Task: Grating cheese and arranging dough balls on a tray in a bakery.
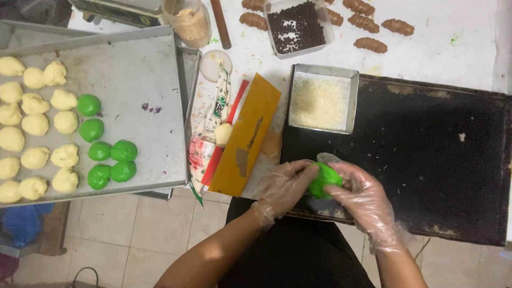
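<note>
- My left hand [282, 186] and right hand [360, 194] are closed together on the green dough [322, 181], at the tabletop's near edge.
- I judge the shaping step; next calls for gentle, even pressing.

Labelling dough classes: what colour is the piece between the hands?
Bright green dough piece, held by left hand and right hand; head view.

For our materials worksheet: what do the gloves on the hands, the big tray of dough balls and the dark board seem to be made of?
Gloves on the left hand and right hand: thin clear plastic film, crinkled and see-through.
Tray: dull grey metal, probably aluminium, scuffed, with a folded rim.
Dark board: looks like blackened metal, matt, worn at the edges; uncertain.
</note>
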